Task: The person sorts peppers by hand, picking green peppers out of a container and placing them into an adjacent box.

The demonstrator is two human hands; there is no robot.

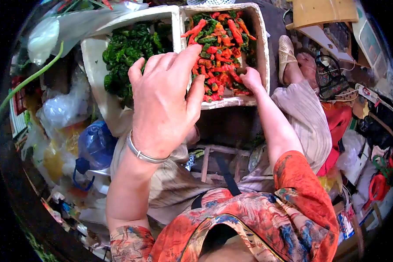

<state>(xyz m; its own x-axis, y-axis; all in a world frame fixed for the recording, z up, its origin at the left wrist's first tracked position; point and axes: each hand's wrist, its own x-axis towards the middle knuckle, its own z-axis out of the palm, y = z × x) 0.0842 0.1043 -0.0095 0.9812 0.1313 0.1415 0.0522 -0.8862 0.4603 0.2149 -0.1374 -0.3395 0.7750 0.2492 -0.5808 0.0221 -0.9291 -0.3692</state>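
Note:
A white foam box (265, 52) holds many wrinkled red peppers (220, 67), some with orange or green parts. Adjoining it on the left, a second white foam box (93, 65) has a heap of dark green crinkled pieces (126, 56), too blurred to name. My left hand (166, 87), with a silver bangle at the wrist, is raised near the camera between the two heaps, fingers apart and nothing seen in them. Inside the right box, at its right side, my right hand (251, 80) has its fingers closed on a red pepper (236, 77).
Clear plastic bags (65, 109) and a blue plastic container (96, 144) crowd the left. Below the boxes is a wooden frame (205, 163). On the right lie a dark basket (332, 83), red cloth (338, 124) and red-handled scissors (377, 190). A shoe (286, 50) stands beside the right box.

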